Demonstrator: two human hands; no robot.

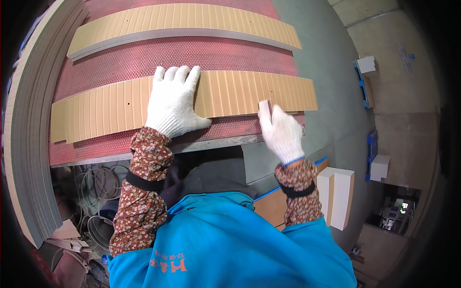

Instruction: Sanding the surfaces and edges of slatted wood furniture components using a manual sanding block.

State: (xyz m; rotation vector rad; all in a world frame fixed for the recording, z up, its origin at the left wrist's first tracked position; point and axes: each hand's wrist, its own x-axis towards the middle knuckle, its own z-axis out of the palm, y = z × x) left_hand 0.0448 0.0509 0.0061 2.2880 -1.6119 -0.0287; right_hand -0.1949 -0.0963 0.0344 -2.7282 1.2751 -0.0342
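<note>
A long tan grooved panel lies across a red textured mat on the workbench. My left hand, in a white knit glove, presses flat on the panel's middle with fingers spread. My right hand, also gloved, grips the panel's near edge further right, thumb on top. A second grooved panel lies further back on the mat, apart from both hands.
A stack of long grey boards curves along the left. Cables and scrap pieces sit under the bench at the lower left. White blocks stand on the grey floor at the right, with more blocks beyond.
</note>
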